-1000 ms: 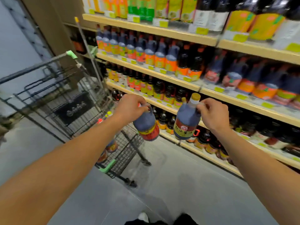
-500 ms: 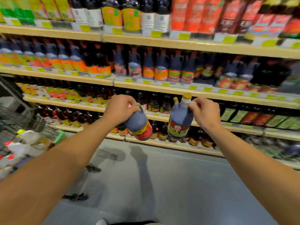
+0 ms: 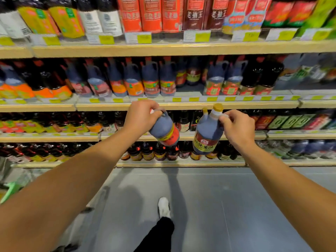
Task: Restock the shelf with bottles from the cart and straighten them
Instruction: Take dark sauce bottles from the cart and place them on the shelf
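Observation:
My left hand grips the top of a dark sauce bottle with a red and yellow label, which hangs tilted to the right. My right hand holds a second dark bottle with a gold cap by its neck; it stands nearly upright. Both bottles hang in front of the wooden shelf whose row of similar handled bottles has a gap just above my hands.
Shelves full of bottles run across the whole view, with yellow price tags on their edges. A green cart corner shows at the lower left. Grey floor lies below, with my white shoe stepping forward.
The view has swung right, from the cart to facing the shelves, and come closer. Both hands have kept their bottles, now held near the middle shelf edge.

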Demonstrator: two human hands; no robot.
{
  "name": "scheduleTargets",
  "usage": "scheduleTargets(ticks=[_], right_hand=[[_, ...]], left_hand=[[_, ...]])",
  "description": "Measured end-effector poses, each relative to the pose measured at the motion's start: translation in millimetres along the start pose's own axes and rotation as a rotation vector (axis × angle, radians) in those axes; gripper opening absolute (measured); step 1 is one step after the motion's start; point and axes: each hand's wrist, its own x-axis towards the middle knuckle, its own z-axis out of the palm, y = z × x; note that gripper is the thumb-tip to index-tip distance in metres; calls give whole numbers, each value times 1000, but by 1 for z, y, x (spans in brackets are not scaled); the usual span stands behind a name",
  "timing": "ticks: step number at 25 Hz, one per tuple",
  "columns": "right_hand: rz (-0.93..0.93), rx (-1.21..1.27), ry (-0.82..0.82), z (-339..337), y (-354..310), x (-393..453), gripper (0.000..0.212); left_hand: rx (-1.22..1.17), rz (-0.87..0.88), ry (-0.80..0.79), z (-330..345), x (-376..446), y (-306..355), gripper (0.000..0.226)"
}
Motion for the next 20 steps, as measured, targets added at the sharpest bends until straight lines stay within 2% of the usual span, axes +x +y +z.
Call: scheduleTargets(ticks=[3,9,13,15,20], right_hand=[[38,13,31,12,11,33,23],[119,55,91,41,26,96,21],[143,73,107,47,33,123,26],[138,73,109,47,36,135,28],[120,174,139,50,41,157,16]], left_hand=[[7,113,41,18,62,3,14],[59,326,11,57,185,10,14],[224,448,-5,87,224,12,16],[284,468,-19,103,236,8,16],[333,406,-67,129,256,4,13]])
